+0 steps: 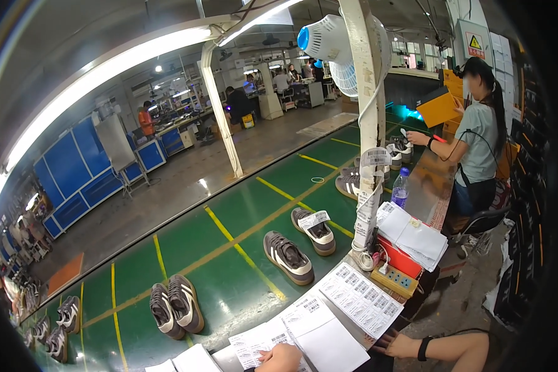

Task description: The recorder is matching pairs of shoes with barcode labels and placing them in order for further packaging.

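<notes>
My left hand (281, 358) rests at the lower edge on a sheet of barcode labels (249, 347), its fingers curled down onto the paper. Whatever it may pinch is hidden. My right hand (395, 343), with a black band at the wrist, is at the table's edge beside another label sheet (361, 297). Its fingers reach out in shadow and look apart, with nothing visible in them. Between the hands lies a stack of white label sheets (328, 343). Beyond the papers, a pair of dark sneakers with white stripes stands apart on the green conveyor: one sneaker (288, 256) and its tagged mate (314, 230).
Another sneaker pair (176, 306) stands left on the green belt (229, 273). A post (367, 124) rises by a power strip (395, 280), red tray (400, 258) and purple bottle (400, 188). At right, a seated co-worker (480, 124) holds an orange box (438, 114).
</notes>
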The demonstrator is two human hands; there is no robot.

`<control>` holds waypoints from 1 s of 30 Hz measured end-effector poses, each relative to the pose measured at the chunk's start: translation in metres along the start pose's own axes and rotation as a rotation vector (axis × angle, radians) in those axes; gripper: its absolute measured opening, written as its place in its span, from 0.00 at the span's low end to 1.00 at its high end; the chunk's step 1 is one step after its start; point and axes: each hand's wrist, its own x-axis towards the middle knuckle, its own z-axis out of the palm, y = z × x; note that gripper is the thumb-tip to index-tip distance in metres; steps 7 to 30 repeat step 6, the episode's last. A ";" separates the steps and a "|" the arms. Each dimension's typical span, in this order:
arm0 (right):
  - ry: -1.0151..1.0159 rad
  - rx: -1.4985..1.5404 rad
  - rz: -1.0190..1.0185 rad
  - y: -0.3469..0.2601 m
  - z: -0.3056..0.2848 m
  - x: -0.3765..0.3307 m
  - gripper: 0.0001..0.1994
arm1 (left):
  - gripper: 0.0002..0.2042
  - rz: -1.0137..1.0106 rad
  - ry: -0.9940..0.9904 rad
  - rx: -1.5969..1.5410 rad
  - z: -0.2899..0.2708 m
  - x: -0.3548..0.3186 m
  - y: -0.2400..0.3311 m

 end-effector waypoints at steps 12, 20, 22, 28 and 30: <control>-0.181 0.104 -0.438 0.032 0.056 0.048 0.52 | 0.22 -0.111 0.049 0.042 0.013 0.010 0.003; -0.181 0.104 -0.438 0.032 0.056 0.048 0.52 | 0.22 -0.111 0.049 0.042 0.013 0.010 0.003; -0.181 0.104 -0.438 0.032 0.056 0.048 0.52 | 0.22 -0.111 0.049 0.042 0.013 0.010 0.003; -0.181 0.104 -0.438 0.032 0.056 0.048 0.52 | 0.22 -0.111 0.049 0.042 0.013 0.010 0.003; -0.181 0.104 -0.438 0.032 0.056 0.048 0.52 | 0.22 -0.111 0.049 0.042 0.013 0.010 0.003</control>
